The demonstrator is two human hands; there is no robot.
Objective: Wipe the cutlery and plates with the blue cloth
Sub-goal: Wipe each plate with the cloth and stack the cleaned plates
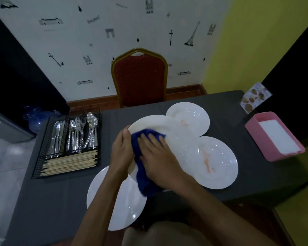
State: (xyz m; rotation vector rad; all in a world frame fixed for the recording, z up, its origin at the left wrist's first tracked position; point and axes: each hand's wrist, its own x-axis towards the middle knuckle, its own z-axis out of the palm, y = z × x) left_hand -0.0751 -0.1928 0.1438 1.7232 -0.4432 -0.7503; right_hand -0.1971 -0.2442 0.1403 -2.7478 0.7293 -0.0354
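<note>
Left hand [122,150] grips plate [158,123] at its left rim. Right hand [156,157], fingers straight, presses blue cloth [143,181] onto it. Plate likely stiff, glossy, slippery, breakable: hold rim firmly.

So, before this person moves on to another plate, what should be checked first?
1. Left hand grips the lifted round white plate by its rim: ok.
2. Right hand lies flat on the dark blue cloth, pressing it to that plate: ok.
3. Lifted plate wiped clean: cannot tell, as cloth and hands cover much of it.
4. Right-side white plate clean: not ok, orange smear.
5. Far white plate clean: not ok, orange smear.
6. Steel cutlery in the black wire tray wiped: cannot tell.
</note>
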